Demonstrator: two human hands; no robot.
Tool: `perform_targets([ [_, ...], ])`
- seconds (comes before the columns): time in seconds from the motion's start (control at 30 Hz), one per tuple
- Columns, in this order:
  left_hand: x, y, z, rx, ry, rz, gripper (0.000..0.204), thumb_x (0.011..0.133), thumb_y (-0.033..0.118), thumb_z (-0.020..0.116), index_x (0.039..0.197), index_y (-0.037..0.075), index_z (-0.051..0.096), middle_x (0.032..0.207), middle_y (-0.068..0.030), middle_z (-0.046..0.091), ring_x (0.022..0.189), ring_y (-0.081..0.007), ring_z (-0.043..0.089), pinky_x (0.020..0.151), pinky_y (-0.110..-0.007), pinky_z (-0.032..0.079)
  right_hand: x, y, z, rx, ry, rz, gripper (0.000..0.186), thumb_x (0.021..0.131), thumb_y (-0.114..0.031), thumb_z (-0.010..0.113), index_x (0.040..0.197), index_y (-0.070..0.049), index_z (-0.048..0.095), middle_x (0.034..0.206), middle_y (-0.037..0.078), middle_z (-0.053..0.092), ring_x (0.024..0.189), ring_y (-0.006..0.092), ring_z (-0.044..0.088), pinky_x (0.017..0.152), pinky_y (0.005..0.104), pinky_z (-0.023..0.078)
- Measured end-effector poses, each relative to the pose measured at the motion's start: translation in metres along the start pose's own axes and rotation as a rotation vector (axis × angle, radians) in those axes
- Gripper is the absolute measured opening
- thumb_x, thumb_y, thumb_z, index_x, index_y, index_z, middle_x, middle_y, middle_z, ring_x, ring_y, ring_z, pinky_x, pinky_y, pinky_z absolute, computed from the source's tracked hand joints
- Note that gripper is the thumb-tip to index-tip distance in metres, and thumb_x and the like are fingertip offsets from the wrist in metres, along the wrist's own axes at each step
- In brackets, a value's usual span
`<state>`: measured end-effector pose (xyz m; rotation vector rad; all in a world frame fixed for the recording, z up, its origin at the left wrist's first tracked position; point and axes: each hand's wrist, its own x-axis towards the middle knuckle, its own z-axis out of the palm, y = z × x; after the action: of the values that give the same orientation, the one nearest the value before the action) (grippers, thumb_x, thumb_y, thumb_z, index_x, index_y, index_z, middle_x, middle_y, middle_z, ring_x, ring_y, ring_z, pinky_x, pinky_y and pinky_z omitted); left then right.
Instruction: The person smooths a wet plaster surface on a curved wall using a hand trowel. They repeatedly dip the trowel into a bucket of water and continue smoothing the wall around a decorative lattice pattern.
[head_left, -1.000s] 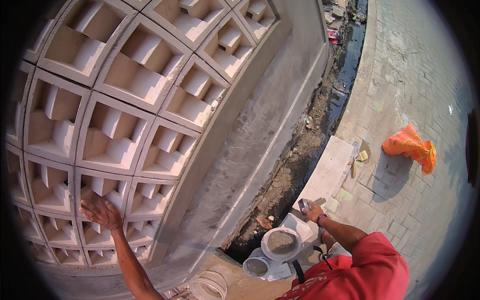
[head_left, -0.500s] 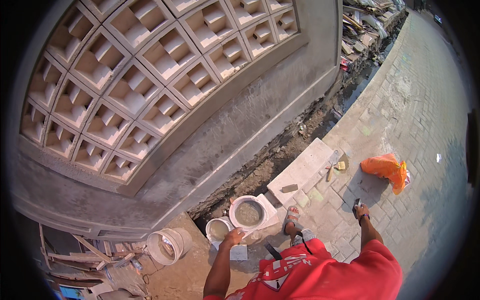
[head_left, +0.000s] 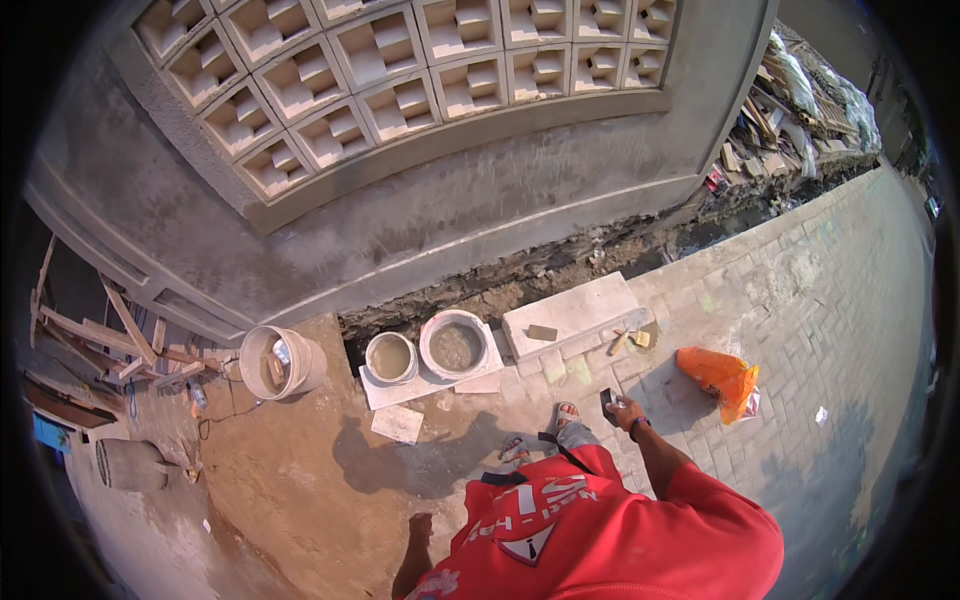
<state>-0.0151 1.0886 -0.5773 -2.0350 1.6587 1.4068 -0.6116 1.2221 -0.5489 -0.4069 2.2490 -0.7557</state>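
My right hand [head_left: 626,412] is closed around a dark, flat rectangular object [head_left: 608,404], held out ahead of my body; its exact kind is unclear. My left hand [head_left: 421,525] hangs low at my left side, apart from everything around it, and its fingers are too small and shaded to read. Ahead of me, a larger round bucket [head_left: 427,349] and a smaller bucket [head_left: 373,361] hold grey, wet mix on a pale slab [head_left: 382,396]. A small grey-brown block [head_left: 542,332] lies on a long pale stone slab [head_left: 590,300], with a wooden-handled tool [head_left: 619,344] and a yellowish brush-like piece [head_left: 641,339] beside it.
A grey wall [head_left: 480,210] with breeze blocks [head_left: 400,108] stands beyond a muddy ditch [head_left: 560,270]. An orange plastic bag [head_left: 712,378] lies on the paving to the right. Another bucket [head_left: 310,365], loose timber [head_left: 130,325] and a tipped grey container [head_left: 130,465] are at left.
My view has turned, so the wall and buckets sit differently. My left hand has drawn back from beside the buckets to my side. The dark object stays in my right hand.
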Motion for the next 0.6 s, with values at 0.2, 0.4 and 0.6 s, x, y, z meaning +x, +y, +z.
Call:
perform_targets([
  [0.2,-0.023,-0.008,0.064,0.47,-0.121,0.261,0.018,0.079,0.01,0.054,0.094,0.004,0.062,0.096,-0.0094,0.061,0.091,-0.0223,0.06,0.073,-0.037,0.053,0.01,0.068,-0.031,-0.025,0.034,0.101,0.062,0.074,-0.036,0.07,0.125,-0.004,0.055,0.104,0.017,0.065,0.086,0.0228,0.065,0.067,0.0363,0.054],
  [0.4,0.007,0.066,0.104,-0.225,0.161,-0.009,0.034,0.074,0.024,0.06,0.099,0.001,0.064,0.088,-0.0193,0.067,0.089,-0.0331,0.064,0.076,-0.042,0.049,0.003,0.105,-0.076,0.109,0.005,0.044,0.056,0.074,-0.036,0.068,0.121,-0.006,0.058,0.092,0.012,0.065,0.072,0.02,0.062,0.051,0.0337,0.05],
  [0.6,-0.035,0.276,0.159,0.186,-0.215,0.585,0.043,0.08,0.027,0.061,0.117,0.004,0.059,0.11,-0.0194,0.063,0.107,-0.033,0.058,0.089,-0.037,0.046,-0.045,0.175,-0.185,0.355,0.031,0.269,0.038,0.077,-0.034,0.064,0.104,-0.008,0.061,0.082,0.006,0.06,0.06,0.0188,0.058,0.043,0.0335,0.046],
])
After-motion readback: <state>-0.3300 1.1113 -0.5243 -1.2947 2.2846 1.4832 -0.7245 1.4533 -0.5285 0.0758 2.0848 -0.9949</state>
